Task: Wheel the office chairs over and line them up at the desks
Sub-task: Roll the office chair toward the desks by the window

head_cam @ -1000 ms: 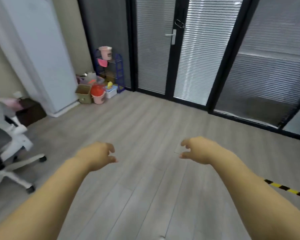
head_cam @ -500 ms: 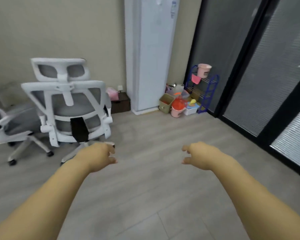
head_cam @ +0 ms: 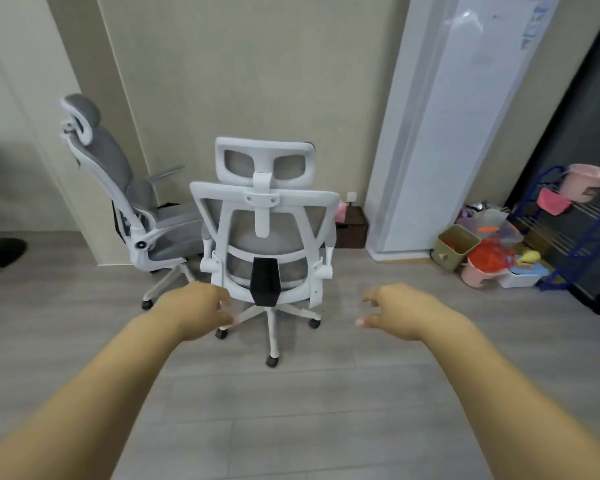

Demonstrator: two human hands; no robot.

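A white-framed office chair with grey mesh (head_cam: 264, 223) stands in the middle of the view, its back turned to me, on a five-wheel base. A second chair of the same kind (head_cam: 125, 202) stands behind it to the left, seen from the side and facing right. My left hand (head_cam: 196, 311) hangs in front of the near chair's lower left side with loosely curled fingers, holding nothing. My right hand (head_cam: 400, 311) is held out to the right of the chair, fingers also loosely curled, apart from it. No desk is in view.
A tall white floor air conditioner (head_cam: 444, 133) stands against the wall at the right. Bins and toys (head_cam: 482, 258) and a blue rack (head_cam: 575, 230) crowd the right corner. A small dark box (head_cam: 352, 228) sits by the wall. Grey floor lies between me and the chairs.
The view has swung left from the glass doors to the wall. The two chairs have come to the centre and closer. Both hands stay held out in front, loosely curled.
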